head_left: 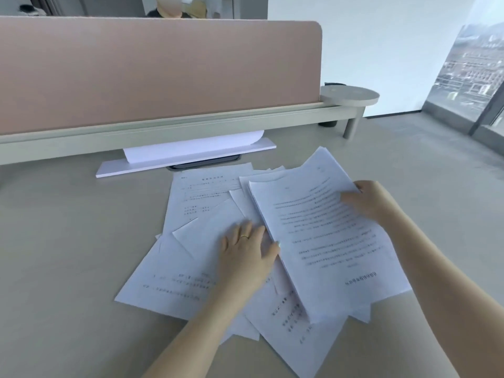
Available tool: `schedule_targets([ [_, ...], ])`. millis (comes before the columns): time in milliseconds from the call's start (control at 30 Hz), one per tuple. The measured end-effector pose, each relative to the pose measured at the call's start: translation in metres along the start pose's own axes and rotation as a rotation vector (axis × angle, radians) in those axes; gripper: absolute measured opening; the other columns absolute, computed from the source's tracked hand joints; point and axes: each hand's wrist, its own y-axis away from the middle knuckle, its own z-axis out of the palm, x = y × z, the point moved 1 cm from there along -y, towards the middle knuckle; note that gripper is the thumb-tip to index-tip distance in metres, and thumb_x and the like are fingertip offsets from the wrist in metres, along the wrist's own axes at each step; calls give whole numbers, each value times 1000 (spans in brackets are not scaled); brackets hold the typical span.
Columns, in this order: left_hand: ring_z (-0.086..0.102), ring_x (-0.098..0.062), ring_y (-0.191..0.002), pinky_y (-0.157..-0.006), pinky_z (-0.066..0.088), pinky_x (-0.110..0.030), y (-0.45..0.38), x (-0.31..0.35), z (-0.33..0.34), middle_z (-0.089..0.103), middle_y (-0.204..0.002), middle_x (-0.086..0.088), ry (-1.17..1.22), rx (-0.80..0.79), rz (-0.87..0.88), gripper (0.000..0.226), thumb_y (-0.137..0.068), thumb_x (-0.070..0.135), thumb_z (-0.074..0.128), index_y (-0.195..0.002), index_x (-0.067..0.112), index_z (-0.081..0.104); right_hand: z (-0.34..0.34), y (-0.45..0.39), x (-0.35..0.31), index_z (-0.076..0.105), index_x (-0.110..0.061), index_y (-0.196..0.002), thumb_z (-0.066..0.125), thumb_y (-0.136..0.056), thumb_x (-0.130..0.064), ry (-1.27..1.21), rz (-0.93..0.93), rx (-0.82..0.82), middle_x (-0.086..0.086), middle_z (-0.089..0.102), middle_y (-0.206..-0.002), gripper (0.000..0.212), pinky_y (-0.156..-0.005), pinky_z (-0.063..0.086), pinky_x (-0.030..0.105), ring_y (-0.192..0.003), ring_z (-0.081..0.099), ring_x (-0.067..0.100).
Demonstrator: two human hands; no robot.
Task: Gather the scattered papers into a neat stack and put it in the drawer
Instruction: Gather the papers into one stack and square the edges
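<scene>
Several printed white papers (191,203) lie scattered and overlapping on the beige desk (68,241). A thicker bundle of sheets (321,241) rests tilted on top of them at the right. My right hand (368,203) grips the bundle's far right edge, thumb on top. My left hand (245,249) lies flat with fingers spread on the loose sheets, its thumb against the bundle's left edge. No drawer is in view.
A pink divider panel (152,72) runs along the desk's back edge. Below it a white shelf strip (114,170) holds a curled white sheet (191,148). A round side table (351,95) stands at the back right, with windows beyond.
</scene>
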Motion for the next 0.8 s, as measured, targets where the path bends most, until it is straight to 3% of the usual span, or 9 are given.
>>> schedule_targets([
  [67, 17, -18, -145, -115, 12, -33, 3, -5, 7, 28, -155, 0, -24, 66, 45, 89, -70, 64, 3, -141, 20, 34, 3, -6, 7, 63, 1, -98, 52, -79, -19, 12, 37, -5, 7, 56, -78, 30, -61, 36, 29, -67, 50, 24],
  [200, 24, -17, -143, -115, 15, -29, 3, -7, 6, 37, -152, -2, -13, 82, 40, 91, -69, 66, 7, -143, 18, 32, 8, -10, 9, 63, -7, -96, 51, -84, -20, 9, 76, -48, 11, 61, -91, 22, -65, 40, 30, -77, 57, 28],
  [367, 50, -18, -121, -102, 36, -29, 2, -12, -4, 61, -125, 4, 170, 169, 24, 47, -90, 44, 48, -130, 19, 49, 13, -8, -1, 62, -16, -99, 52, -85, -24, -34, 57, -168, 5, 63, -93, 20, -80, 48, 33, -88, 61, 27],
  [500, 57, -13, -107, -90, 44, -29, 3, -11, -8, 59, -102, 15, 382, 192, -50, 28, -89, 33, 54, -115, 22, 57, 15, -2, 0, 63, -13, -107, 56, -83, -28, -72, 45, -210, 7, 68, -104, 29, -89, 52, 39, -96, 65, 29],
  [733, 51, -14, -114, -91, 37, -23, 3, -15, -7, 59, -118, 6, 367, 185, -40, 37, -92, 25, 48, -129, 19, 50, 10, 12, 6, 48, -18, -104, 63, -82, -24, -177, 82, -197, 4, 61, -95, 27, -85, 50, 41, -88, 62, 29],
  [800, 50, -15, -115, -89, 37, -24, 4, -13, -7, 57, -120, 5, 366, 169, -35, 38, -93, 25, 46, -131, 20, 47, 8, 19, 12, 54, -14, -97, 61, -86, -15, -267, 131, -243, 6, 64, -87, 14, -86, 52, 43, -82, 63, 29],
])
